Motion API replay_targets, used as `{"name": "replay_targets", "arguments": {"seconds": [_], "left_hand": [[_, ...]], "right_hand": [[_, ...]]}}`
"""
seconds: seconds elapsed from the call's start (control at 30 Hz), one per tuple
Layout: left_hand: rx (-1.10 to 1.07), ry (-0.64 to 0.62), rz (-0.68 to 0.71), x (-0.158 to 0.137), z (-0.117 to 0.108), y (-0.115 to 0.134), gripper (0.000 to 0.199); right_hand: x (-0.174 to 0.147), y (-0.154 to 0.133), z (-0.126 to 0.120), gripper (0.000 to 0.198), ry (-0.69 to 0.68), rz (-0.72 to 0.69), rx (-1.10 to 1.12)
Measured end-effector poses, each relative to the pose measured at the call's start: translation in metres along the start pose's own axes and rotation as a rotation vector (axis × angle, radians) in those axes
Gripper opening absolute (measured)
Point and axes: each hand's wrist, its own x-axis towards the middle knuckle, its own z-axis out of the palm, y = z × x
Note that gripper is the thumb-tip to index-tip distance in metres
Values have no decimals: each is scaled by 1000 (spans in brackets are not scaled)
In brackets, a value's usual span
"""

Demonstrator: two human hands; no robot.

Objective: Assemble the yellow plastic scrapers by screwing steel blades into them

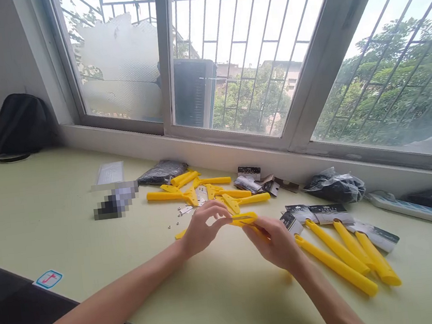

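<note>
In front of me, raised above the table, is a yellow plastic scraper (pixel 247 217) with a thin grey strip along its edge. My left hand (pixel 203 227) pinches its left end between thumb and fingers. My right hand (pixel 275 239) is wrapped round its other side, where the handle is mostly hidden. Just beyond my hands lies a loose heap of yellow scraper parts (pixel 239 194), with small metal screws (pixel 177 216) and flat blades scattered beside them. Part of another yellow piece (pixel 180 234) shows beneath my left hand.
To the right lie several yellow handles (pixel 341 267) with black-and-white header cards (pixel 329 214). Black items in clear bags (pixel 334 186) and a power strip (pixel 410 207) sit along the window wall. A dark bag of parts (pixel 162 171) and a backpack (pixel 19 124) are on the left.
</note>
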Motion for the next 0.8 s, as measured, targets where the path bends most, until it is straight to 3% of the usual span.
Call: {"name": "replay_targets", "arguments": {"seconds": [0.1,0.27,0.47,0.8], "left_hand": [[79,27,226,2,-6,8,8],[201,46,467,5,-14,19,18],[272,30,557,7,-14,24,17],[246,2,570,10,-18,25,16]], "right_hand": [[-4,-3,-2,17,103,-199,-114],[-8,-4,0,37,220,-442,-282],[-9,-11,0,43,226,-503,-362],[-9,-10,-2,42,188,-503,-405]]}}
